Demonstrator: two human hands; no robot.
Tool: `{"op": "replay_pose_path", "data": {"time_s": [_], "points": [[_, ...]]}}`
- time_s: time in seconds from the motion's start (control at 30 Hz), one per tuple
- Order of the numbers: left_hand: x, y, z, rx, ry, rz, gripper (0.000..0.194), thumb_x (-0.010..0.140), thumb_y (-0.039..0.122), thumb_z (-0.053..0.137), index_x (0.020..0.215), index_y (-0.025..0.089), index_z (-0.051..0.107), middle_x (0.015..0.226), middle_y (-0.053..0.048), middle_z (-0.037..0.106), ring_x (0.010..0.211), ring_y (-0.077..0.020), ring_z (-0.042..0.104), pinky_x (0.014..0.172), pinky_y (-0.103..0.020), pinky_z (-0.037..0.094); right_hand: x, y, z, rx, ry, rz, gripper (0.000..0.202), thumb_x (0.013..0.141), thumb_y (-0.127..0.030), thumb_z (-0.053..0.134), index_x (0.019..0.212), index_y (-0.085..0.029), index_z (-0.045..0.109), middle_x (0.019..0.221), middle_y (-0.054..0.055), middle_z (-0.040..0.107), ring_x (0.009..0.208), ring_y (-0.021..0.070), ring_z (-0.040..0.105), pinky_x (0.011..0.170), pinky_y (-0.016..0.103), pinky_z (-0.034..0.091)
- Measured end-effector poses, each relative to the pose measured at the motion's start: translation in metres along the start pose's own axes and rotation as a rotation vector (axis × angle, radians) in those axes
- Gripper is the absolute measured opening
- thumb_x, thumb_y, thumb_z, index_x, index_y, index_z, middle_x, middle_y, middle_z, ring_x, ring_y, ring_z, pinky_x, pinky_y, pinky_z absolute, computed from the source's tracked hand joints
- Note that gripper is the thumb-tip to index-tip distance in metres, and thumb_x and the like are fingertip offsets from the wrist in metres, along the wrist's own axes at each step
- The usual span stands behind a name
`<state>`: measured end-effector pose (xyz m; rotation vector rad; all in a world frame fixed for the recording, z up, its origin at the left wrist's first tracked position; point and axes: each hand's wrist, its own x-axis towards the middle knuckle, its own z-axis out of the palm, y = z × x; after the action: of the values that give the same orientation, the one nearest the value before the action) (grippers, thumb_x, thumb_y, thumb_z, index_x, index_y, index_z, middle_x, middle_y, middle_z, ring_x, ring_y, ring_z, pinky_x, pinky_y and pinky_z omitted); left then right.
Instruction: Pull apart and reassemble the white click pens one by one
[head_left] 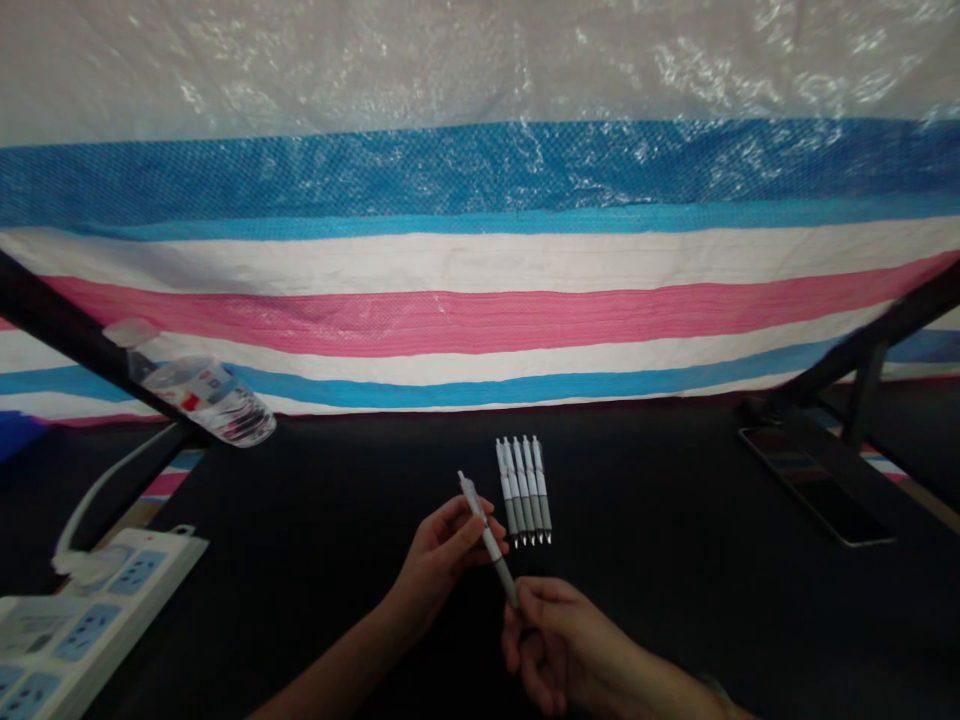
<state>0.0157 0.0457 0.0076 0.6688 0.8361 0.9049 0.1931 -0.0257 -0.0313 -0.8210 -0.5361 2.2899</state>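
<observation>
A white and grey click pen [491, 543] is tilted between my two hands, its clicker end up and to the left. My left hand [442, 545] pinches the white upper barrel between thumb and fingers. At the lower, tip end, the fingers of my right hand [559, 630] close round the grey grip, and the tip itself is hidden. Just beyond my hands, several matching pens [525, 490] lie side by side in a neat row on the black table [337, 480], tips toward me.
On the left are a white power strip [142, 600] with a plugged-in cable and a clear plastic bottle [214, 395]. A dark phone [817, 485] lies at the right, by a black frame bar [870, 330]. Striped plastic sheeting [480, 320] hangs behind the table.
</observation>
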Motion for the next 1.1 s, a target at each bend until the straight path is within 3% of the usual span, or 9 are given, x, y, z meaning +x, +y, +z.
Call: {"op": "replay_pose_path", "data": {"time_s": [0.13,0.37,0.5,0.6,0.73,0.83,0.9,1.1], "points": [[0.002,-0.002,-0.002,-0.005,0.006,0.02,0.037,0.075,0.04,0.09,0.097,0.015,0.074,0.082,-0.006,0.077,0.075,-0.0211,0.075,0.073,-0.031,0.058,0.0,-0.002,0.002,0.007,0.014,0.012,0.055,0.084,-0.065,0.071,0.099,-0.013,0.059,0.083,0.009,0.074,0.039,0.0107,0.062,0.032,0.017,0.035],[0.0,-0.001,0.002,-0.054,-0.071,0.02,0.031,0.075,0.037,0.09,0.09,0.015,0.073,0.078,-0.005,0.074,0.072,-0.0193,0.073,0.069,-0.029,0.058,0.004,0.008,-0.004,-0.053,0.007,0.05,0.053,0.08,-0.069,0.07,0.08,-0.017,0.057,0.052,0.002,0.067,0.028,0.008,0.048,0.031,0.016,0.024],[-0.002,-0.002,0.003,-0.033,-0.059,0.036,0.028,0.08,0.037,0.086,0.092,0.015,0.073,0.079,-0.004,0.072,0.073,-0.0183,0.071,0.071,-0.029,0.057,0.004,0.004,-0.002,-0.07,0.003,0.054,0.057,0.08,-0.07,0.069,0.083,-0.014,0.061,0.053,0.003,0.067,0.03,0.0085,0.05,0.032,0.016,0.026],[-0.002,-0.001,0.001,0.045,-0.035,0.092,0.028,0.083,0.039,0.084,0.097,0.017,0.074,0.09,-0.005,0.071,0.075,-0.0171,0.07,0.07,-0.028,0.058,-0.001,-0.006,0.003,-0.159,0.01,0.04,0.062,0.083,-0.072,0.064,0.098,-0.011,0.064,0.059,0.003,0.069,0.032,0.0076,0.052,0.032,0.015,0.031],[0.002,0.002,-0.004,0.146,-0.002,0.148,0.038,0.084,0.039,0.082,0.115,0.019,0.072,0.092,-0.002,0.067,0.071,-0.0147,0.07,0.064,-0.025,0.057,-0.006,-0.016,0.008,-0.44,0.046,-0.049,0.067,0.087,-0.071,0.061,0.118,-0.011,0.061,0.062,0.001,0.069,0.033,0.008,0.052,0.033,0.016,0.035],[0.003,0.005,-0.005,0.149,-0.018,0.173,0.063,0.087,0.034,0.079,0.143,0.028,0.052,0.091,0.0,0.066,0.066,-0.0145,0.069,0.061,-0.026,0.057,-0.008,-0.016,0.009,-0.597,0.116,-0.139,0.061,0.091,-0.065,0.06,0.119,-0.011,0.063,0.064,-0.001,0.066,0.034,0.0061,0.049,0.035,0.015,0.035],[0.004,0.006,-0.004,0.153,-0.027,0.178,0.071,0.087,0.032,0.079,0.149,0.031,0.042,0.089,0.002,0.066,0.064,-0.0144,0.069,0.06,-0.027,0.058,-0.008,-0.015,0.009,-0.627,0.138,-0.159,0.058,0.092,-0.063,0.059,0.118,-0.011,0.064,0.064,-0.001,0.065,0.034,0.0058,0.048,0.035,0.016,0.035],[0.007,0.004,-0.006,0.206,-0.021,0.16,0.059,0.083,0.029,0.082,0.133,0.027,0.049,0.085,0.004,0.066,0.062,-0.0163,0.072,0.059,-0.028,0.06,-0.009,-0.015,0.009,-0.657,0.163,-0.205,0.058,0.092,-0.067,0.058,0.11,-0.012,0.065,0.063,-0.002,0.063,0.035,0.006,0.048,0.035,0.015,0.032]]}}
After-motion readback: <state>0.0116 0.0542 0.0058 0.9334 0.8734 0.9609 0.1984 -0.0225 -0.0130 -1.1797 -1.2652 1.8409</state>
